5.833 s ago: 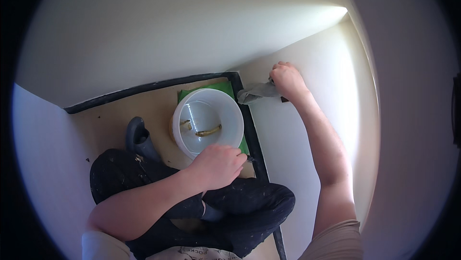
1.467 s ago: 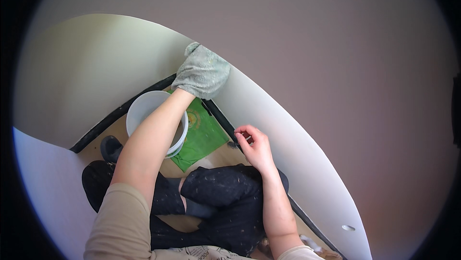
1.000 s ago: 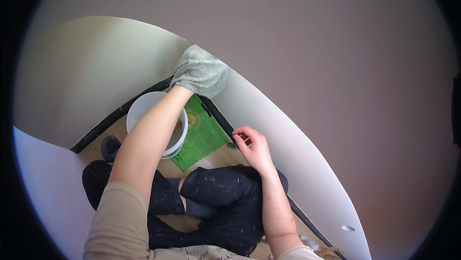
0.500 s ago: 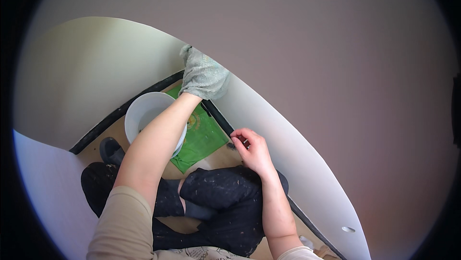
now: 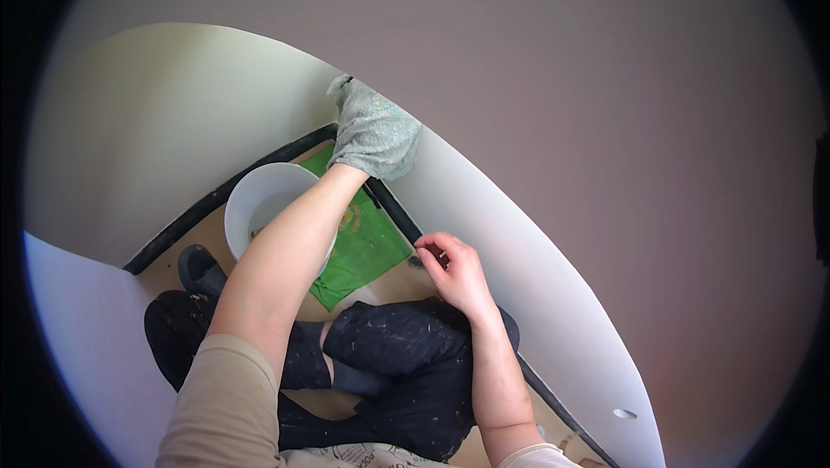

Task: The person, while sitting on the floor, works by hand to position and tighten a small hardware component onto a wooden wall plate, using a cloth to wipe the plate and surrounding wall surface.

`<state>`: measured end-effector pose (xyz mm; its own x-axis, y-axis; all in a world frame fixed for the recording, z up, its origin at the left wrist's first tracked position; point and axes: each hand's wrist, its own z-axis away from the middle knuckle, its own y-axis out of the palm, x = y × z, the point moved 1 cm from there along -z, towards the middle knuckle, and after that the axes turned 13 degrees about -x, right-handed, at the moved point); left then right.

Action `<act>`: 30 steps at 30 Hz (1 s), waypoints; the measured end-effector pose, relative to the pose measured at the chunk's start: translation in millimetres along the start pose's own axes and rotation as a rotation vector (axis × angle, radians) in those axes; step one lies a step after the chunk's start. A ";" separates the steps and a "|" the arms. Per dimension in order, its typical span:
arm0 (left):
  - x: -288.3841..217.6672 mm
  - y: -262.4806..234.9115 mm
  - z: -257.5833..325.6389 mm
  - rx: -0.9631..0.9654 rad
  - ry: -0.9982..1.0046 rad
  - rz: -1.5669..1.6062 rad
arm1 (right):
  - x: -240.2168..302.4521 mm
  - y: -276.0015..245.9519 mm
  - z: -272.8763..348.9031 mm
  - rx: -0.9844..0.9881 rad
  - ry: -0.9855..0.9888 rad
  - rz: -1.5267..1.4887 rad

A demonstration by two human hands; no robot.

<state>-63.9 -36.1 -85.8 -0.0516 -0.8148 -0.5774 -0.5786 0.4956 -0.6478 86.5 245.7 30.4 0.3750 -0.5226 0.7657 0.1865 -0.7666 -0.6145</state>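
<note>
My left hand is wrapped in a damp-looking grey-green cloth point(image 5: 378, 135), so its fingers are hidden; only the wrist of my left hand point(image 5: 347, 176) shows. The cloth lies against the white wall point(image 5: 484, 200) on the right, close to the far corner. Lower down, my right hand point(image 5: 452, 269) hovers near the foot of that wall, its fingers loosely curled, thumb apart and nothing between them. Beneath my left forearm stands a white bucket point(image 5: 251, 200), partly hidden by the arm, with something small and brownish inside.
A green plastic sheet or bag point(image 5: 372, 247) lies on the floor beside the bucket. Black skirting point(image 5: 203, 207) runs along the walls and meets in the corner. A dark slipper point(image 5: 201, 271) is on my foot at the left. My bent legs in dark trousers point(image 5: 406, 338) fill the near floor.
The cloth on my left hand has shifted slightly right along the wall. My right hand stays in the same place.
</note>
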 end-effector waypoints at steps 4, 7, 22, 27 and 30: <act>-6.7 -8.1 -1.8 0.016 0.126 -0.006 | -6.0 -4.5 3.5 -0.005 0.014 0.003; -14.6 -28.2 -6.4 -0.028 0.203 -0.220 | -0.3 -1.3 0.8 0.007 0.022 -0.023; -115.4 -116.1 -20.5 -0.352 0.451 -0.275 | -3.1 -3.1 -0.2 -0.027 0.054 -0.016; -152.2 -156.0 -20.6 -0.232 0.516 -0.465 | -9.9 -10.5 -2.5 -0.158 0.166 -0.183; -145.1 -148.1 -20.1 -0.265 0.515 -0.484 | -17.6 -7.7 -3.6 -0.226 0.154 -0.194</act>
<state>12.9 2.7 104.0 -0.0785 -0.9930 0.0887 -0.8064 0.0110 -0.5913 75.2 259.4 22.3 0.2069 -0.3959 0.8947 0.0288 -0.9116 -0.4101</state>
